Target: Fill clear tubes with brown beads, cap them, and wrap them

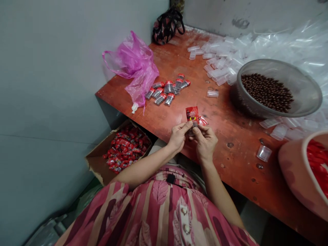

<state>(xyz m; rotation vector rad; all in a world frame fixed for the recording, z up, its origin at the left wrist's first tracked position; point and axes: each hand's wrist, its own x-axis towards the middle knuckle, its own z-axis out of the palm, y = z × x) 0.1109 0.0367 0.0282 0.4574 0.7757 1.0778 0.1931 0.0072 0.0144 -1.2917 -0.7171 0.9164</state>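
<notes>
My left hand (179, 135) and my right hand (205, 140) meet over the table's front edge, thumbs and fingers closed in a pinch. Between them is a small clear jar (192, 130) with dark contents, mostly covered by my fingers. A red printed label (192, 113) stands up from its far end, pinched at its lower edge by my left thumb. Another red and white label (203, 120) shows just beyond my right fingers. Past the hands, several red-capped jars (168, 87) of dark contents lie in a group.
A grey bowl of dark brown balls (266, 93) stands at right, near a heap of clear empty jars (222, 65). A pink tub (292, 171) holds red pieces. A pink plastic bag (135, 61) hangs over the left edge, above a cardboard box (99, 167) of red-wrapped jars.
</notes>
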